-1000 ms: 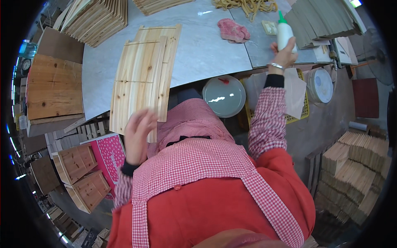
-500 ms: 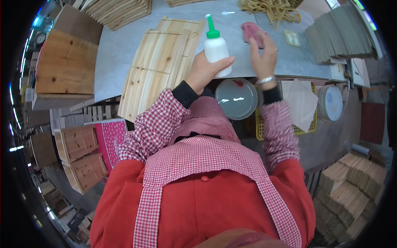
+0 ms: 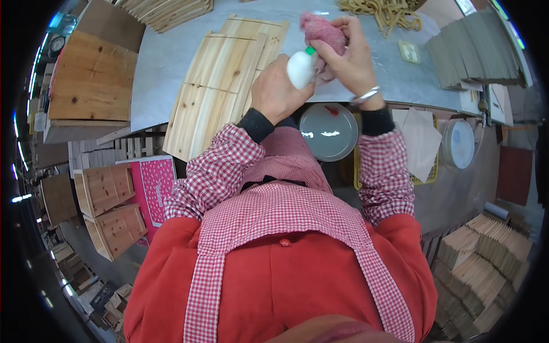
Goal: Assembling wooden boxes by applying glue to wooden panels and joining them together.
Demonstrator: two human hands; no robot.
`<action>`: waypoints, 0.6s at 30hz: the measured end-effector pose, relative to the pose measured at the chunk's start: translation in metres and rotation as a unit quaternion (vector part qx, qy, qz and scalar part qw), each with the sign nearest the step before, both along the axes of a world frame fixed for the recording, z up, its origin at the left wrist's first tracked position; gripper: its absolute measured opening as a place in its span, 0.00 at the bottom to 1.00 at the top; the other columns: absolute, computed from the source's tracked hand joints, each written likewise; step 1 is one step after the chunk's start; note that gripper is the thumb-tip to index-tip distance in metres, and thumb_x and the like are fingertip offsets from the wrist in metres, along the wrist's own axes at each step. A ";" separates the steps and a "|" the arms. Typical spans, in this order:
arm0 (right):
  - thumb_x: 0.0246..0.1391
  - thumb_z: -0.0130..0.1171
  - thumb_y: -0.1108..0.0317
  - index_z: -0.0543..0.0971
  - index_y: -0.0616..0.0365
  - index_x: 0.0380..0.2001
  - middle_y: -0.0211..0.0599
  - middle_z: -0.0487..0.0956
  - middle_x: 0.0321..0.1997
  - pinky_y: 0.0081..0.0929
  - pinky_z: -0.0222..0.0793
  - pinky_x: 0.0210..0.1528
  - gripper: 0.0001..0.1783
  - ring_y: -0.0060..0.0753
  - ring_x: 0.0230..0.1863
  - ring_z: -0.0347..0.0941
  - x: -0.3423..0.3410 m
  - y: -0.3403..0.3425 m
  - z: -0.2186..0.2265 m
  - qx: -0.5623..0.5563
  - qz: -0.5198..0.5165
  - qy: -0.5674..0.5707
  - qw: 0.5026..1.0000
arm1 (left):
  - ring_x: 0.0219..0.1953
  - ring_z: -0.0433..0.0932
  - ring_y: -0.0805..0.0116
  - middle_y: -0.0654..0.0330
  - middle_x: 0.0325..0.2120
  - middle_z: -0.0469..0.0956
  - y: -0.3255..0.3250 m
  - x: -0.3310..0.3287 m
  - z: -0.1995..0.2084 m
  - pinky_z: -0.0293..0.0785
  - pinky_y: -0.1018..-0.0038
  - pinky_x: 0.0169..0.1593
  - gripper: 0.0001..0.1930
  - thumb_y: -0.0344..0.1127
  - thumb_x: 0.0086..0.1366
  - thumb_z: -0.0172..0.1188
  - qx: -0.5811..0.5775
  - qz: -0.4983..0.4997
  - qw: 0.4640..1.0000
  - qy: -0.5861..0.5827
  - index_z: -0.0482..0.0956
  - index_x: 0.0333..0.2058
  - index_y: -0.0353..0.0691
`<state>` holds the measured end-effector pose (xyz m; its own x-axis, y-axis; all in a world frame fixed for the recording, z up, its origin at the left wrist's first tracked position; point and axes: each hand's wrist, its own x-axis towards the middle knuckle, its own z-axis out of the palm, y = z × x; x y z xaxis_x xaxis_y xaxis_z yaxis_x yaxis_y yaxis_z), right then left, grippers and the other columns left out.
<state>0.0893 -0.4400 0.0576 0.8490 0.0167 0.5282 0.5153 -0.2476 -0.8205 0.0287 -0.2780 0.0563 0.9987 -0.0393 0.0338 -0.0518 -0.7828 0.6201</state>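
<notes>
My left hand point(image 3: 278, 91) is closed round a white squeeze bottle point(image 3: 299, 71), tilted over the near part of the table. Only a bit of its green cap shows, because a pink cloth point(image 3: 323, 32) covers the nozzle. That cloth is gripped by my right hand point(image 3: 350, 59), which presses it against the bottle's top. Left of my hands lie light wooden panels point(image 3: 214, 80), overlapping each other and sticking out past the table's near edge.
The grey table point(image 3: 163, 74) carries a stack of grey boards point(image 3: 477, 51) at right and tangled yellowish strips point(image 3: 389, 14) at the back. A wooden box point(image 3: 91, 80) stands at left. Below the near edge are a round lidded bucket point(image 3: 327, 137) and a yellow crate point(image 3: 430, 171).
My right hand has picked the pink cloth up off the table and brought it left onto the bottle's nozzle. The bottle, upright before, now leans with its cap toward the cloth.
</notes>
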 end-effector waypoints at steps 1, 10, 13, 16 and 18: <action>0.46 0.65 0.66 0.71 0.62 0.41 0.43 0.79 0.27 0.31 0.74 0.32 0.21 0.35 0.27 0.78 -0.004 0.005 0.005 -0.002 -0.009 0.000 1.000 | 0.34 0.78 0.46 0.45 0.30 0.78 -0.001 -0.001 -0.003 0.73 0.56 0.37 0.22 0.45 0.45 0.67 0.001 0.000 1.000 -0.022 0.73 0.34 0.36; 0.48 0.65 0.68 0.71 0.64 0.38 0.41 0.78 0.28 0.29 0.71 0.30 0.17 0.30 0.29 0.76 -0.002 -0.010 -0.012 0.058 -0.228 0.065 0.970 | 0.32 0.77 0.47 0.48 0.27 0.77 -0.010 -0.003 -0.010 0.73 0.57 0.34 0.18 0.41 0.47 0.66 0.031 -0.040 0.983 -0.179 0.72 0.33 0.38; 0.48 0.65 0.62 0.74 0.64 0.34 0.44 0.78 0.28 0.37 0.72 0.37 0.17 0.42 0.34 0.77 0.017 -0.058 -0.034 0.058 -0.393 0.010 0.918 | 0.31 0.77 0.47 0.49 0.27 0.77 -0.009 -0.013 -0.008 0.73 0.58 0.33 0.18 0.40 0.47 0.67 0.006 -0.058 0.985 -0.159 0.72 0.33 0.38; 0.46 0.61 0.58 0.73 0.66 0.35 0.52 0.79 0.30 0.42 0.70 0.44 0.21 0.58 0.39 0.76 0.020 -0.118 -0.054 -0.040 -0.420 0.075 0.903 | 0.30 0.78 0.47 0.49 0.26 0.77 -0.002 -0.023 -0.006 0.73 0.58 0.33 0.19 0.40 0.47 0.67 -0.055 -0.062 0.994 -0.072 0.72 0.34 0.37; 0.45 0.60 0.54 0.76 0.66 0.37 0.56 0.80 0.36 0.43 0.70 0.47 0.24 0.56 0.43 0.76 0.016 -0.148 -0.063 -0.225 -0.364 0.213 0.878 | 0.30 0.78 0.48 0.49 0.27 0.77 0.000 -0.027 -0.005 0.73 0.60 0.33 0.20 0.40 0.46 0.68 -0.095 -0.062 0.992 -0.054 0.72 0.35 0.37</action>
